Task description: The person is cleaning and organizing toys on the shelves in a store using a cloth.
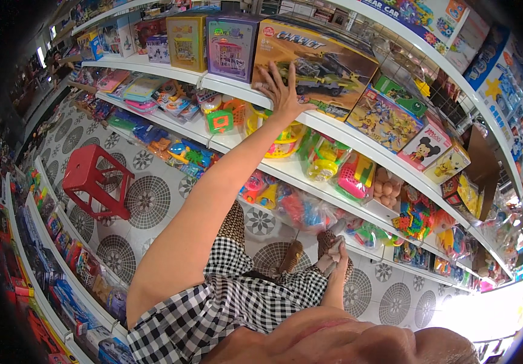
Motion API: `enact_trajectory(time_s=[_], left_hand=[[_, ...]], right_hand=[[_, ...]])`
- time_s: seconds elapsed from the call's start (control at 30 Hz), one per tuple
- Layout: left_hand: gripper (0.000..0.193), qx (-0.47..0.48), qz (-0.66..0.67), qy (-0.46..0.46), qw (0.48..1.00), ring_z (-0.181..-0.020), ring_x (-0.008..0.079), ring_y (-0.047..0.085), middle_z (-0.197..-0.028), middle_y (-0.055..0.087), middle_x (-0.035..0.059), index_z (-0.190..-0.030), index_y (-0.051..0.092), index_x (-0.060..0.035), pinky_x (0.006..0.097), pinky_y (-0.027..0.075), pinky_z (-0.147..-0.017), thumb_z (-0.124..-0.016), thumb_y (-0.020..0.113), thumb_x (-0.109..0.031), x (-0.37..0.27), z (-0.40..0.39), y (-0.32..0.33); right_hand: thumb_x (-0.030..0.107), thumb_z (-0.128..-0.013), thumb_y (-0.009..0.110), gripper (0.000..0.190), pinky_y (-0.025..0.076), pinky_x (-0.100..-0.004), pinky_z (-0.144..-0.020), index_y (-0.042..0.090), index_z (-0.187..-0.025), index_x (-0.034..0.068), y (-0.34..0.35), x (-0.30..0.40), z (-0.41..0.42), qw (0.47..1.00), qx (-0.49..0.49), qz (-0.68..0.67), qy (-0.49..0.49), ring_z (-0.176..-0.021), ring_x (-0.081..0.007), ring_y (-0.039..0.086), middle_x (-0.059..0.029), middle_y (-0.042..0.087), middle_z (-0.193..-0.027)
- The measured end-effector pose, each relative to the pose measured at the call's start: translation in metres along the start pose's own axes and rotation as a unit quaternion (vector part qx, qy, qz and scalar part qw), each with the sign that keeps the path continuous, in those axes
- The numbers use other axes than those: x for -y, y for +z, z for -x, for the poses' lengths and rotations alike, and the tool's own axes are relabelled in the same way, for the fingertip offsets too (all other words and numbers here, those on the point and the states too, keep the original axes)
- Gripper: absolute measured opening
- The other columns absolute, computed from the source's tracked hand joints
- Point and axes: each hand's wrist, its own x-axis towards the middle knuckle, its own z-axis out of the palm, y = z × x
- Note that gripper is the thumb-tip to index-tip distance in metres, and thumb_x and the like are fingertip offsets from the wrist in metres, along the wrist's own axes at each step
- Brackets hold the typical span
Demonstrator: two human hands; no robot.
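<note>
My left hand [282,91] reaches out to the shelf. Its fingers are spread against the front of a large toy-vehicle box [320,68], near its lower left part, and the thumb lies by the shelf edge. The box has a sandy-orange front with a picture of a military-style vehicle and bears writing. Low by my body, my right hand [341,259] holds a crumpled pale cloth [334,249]. Left of the vehicle box stands a purple toy box [232,50], with a gold box [185,44] beyond it. A yellow building-toy box [382,119] sits on the right.
White shelf boards [316,175] curve across in front of me, carrying bagged toys and a yellow plastic basket [284,141]. A red plastic stool [93,182] stands on the patterned tile floor [147,202]. Another toy shelf [68,268] runs along the left.
</note>
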Motion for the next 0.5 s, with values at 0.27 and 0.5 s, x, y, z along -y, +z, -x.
enact_trajectory(time_s=[0.27, 0.5], left_hand=[[0.126, 0.009, -0.001, -0.008, 1.0, -0.125, 0.0497, -0.018, -0.139, -0.017, 0.0273, -0.14, -0.001, -0.0241, 0.0738, 0.003, -0.086, -0.047, 0.078, -0.054, 0.0023, -0.0032, 0.0095], [0.121, -0.002, 0.033, 0.053, 0.998, -0.125, 0.0512, -0.016, -0.139, -0.016, 0.0281, -0.14, 0.0, -0.0193, 0.0726, 0.001, -0.088, -0.052, 0.077, -0.05, 0.005, 0.0065, 0.0086]], right_hand=[[0.029, -0.082, 0.057, 0.032, 0.043, -0.0252, -0.066, 0.055, -0.101, 0.003, 0.0049, 0.0009, -0.0023, 1.0, -0.013, 0.002, -0.014, -0.075, -0.0153, 0.055, -0.0068, 0.06, -0.088], [0.029, -0.082, 0.056, 0.033, 0.042, -0.0245, -0.071, 0.055, -0.101, 0.002, -0.001, 0.0017, -0.0004, 0.999, -0.021, 0.019, 0.03, -0.079, -0.0152, 0.055, -0.0063, 0.06, -0.09]])
